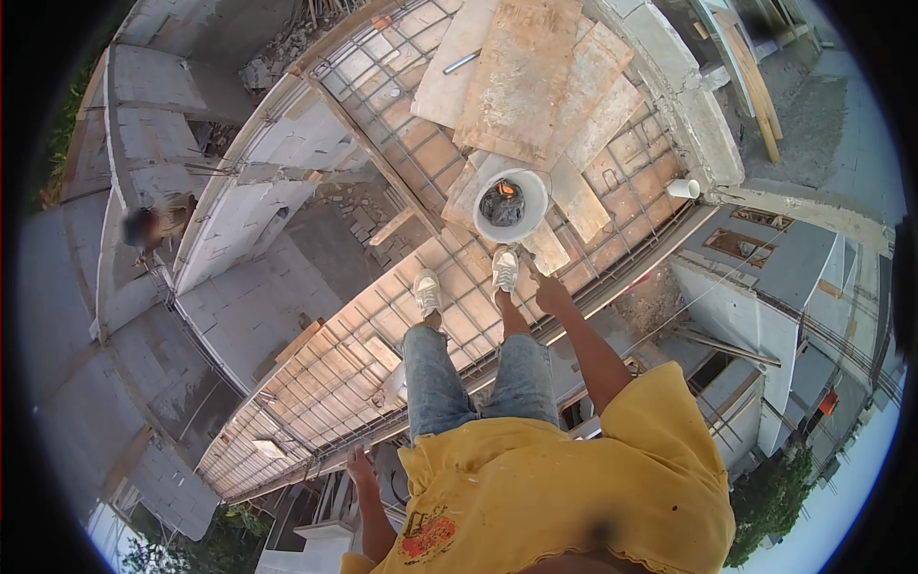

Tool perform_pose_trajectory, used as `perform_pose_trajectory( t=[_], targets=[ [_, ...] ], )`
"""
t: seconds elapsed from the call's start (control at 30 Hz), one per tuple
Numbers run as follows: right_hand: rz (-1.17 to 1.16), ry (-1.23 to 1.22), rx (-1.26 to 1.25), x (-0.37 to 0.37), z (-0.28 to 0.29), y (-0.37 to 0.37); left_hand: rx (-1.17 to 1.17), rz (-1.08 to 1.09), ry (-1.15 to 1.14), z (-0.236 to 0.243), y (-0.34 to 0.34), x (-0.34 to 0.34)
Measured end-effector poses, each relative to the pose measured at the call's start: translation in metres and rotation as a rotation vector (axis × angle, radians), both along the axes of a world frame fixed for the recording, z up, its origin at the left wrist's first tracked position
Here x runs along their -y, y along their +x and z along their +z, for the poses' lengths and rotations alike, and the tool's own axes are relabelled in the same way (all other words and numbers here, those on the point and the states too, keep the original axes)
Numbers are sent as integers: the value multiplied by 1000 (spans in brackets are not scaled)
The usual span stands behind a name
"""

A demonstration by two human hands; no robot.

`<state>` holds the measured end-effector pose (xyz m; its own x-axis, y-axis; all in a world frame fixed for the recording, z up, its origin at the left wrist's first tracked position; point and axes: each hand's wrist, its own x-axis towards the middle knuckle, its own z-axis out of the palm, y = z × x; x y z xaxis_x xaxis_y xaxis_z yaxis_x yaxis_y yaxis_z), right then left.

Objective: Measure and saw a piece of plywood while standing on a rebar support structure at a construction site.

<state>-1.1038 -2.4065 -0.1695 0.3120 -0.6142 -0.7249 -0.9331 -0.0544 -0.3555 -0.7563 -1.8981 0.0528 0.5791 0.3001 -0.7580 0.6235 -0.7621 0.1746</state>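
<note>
I stand in white sneakers on a grid of steel reinforcing bars laid over brown formwork. My right hand reaches forward and down beside my right foot, fingers curled; whether it grips anything is too small to tell. A white bucket with dark tools and something orange inside stands just ahead of my feet, a short way from that hand. My left hand hangs by my left side over the slab's near edge and holds nothing.
Worn plywood boards lie beyond the bucket, with a short metal tube on one. A white cup-like piece sits by the concrete beam at right. Another person is on the grey block wall at left. Open drops flank the slab.
</note>
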Motion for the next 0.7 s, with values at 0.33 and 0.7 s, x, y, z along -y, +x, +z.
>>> perform_pose_trajectory(
  t=[0.33,0.7],
  targets=[
    [145,-425,19,62,-141,23,-27,-913,-150,-147,-64,253],
    [-308,-504,205,206,-243,9,175,-987,-273,-230,-73,247]
  ],
)
